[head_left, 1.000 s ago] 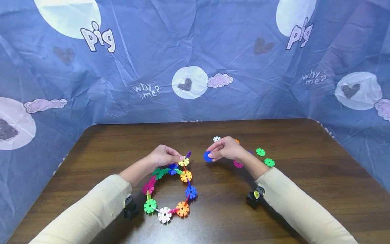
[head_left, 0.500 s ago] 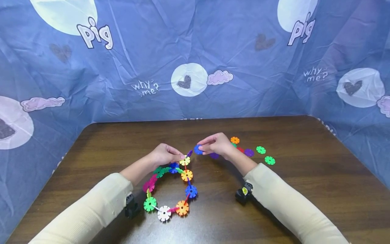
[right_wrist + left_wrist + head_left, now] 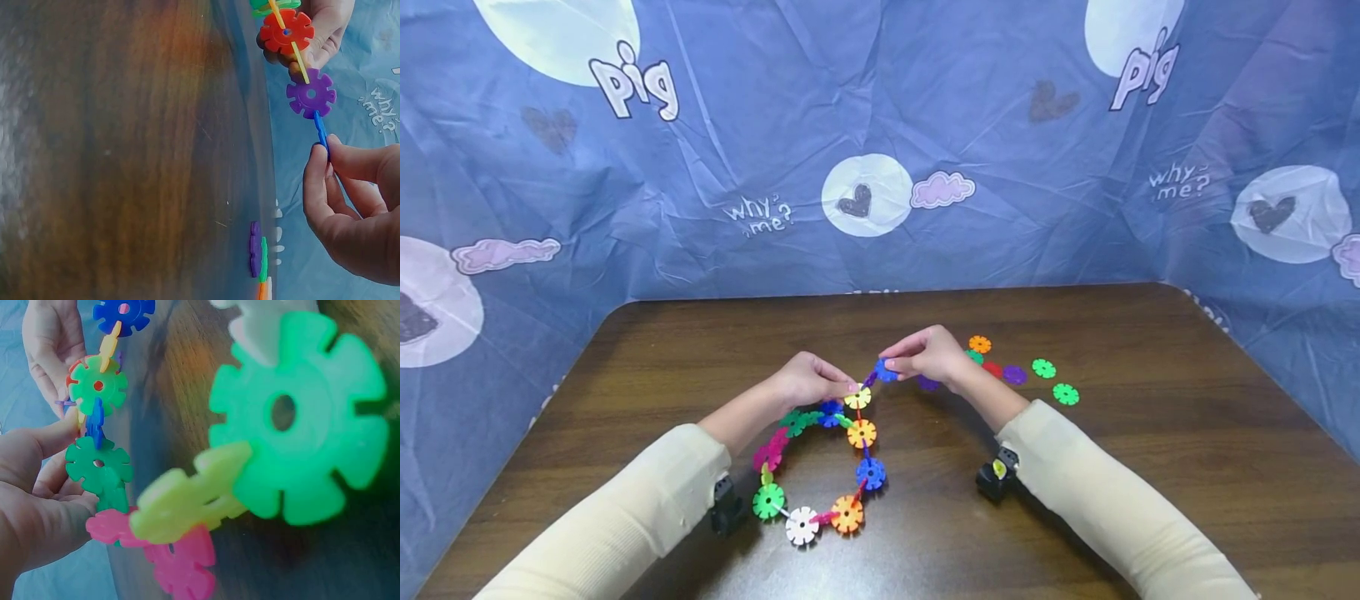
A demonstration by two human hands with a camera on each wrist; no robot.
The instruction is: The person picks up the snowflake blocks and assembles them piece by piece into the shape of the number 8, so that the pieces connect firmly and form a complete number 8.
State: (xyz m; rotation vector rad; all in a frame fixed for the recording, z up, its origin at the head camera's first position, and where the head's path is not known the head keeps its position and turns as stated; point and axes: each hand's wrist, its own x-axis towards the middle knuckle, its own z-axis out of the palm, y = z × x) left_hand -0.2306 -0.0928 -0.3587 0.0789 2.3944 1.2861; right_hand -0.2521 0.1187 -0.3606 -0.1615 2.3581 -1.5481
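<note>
- One pale left sleeve [image 3: 625, 500] reaches in from the lower left, a small black camera [image 3: 724, 504] at its cuff.
- Beyond it, the left hand [image 3: 805, 379] pinches a yellow disc [image 3: 860, 396] between thumb and fingers.
- That disc belongs to a chain of slotted discs [image 3: 847, 514], which bends round in a ring-like shape over the brown table [image 3: 940, 533], with pink, green, white, orange and blue pieces among it.
- From the yellow disc's upper right, a purple disc [image 3: 311, 95] sticks out.
- Touching the purple disc's edge is a blue disc [image 3: 885, 371], set crosswise to it.
- Thumb and fingertips of the right hand [image 3: 932, 357] hold the blue disc in a narrow pinch.
- Farther right lie loose discs: orange [image 3: 980, 343], red, purple [image 3: 1015, 375], and green, two of these [image 3: 1043, 367] rightmost.
- A right sleeve [image 3: 1120, 492] runs down to the lower right.
</note>
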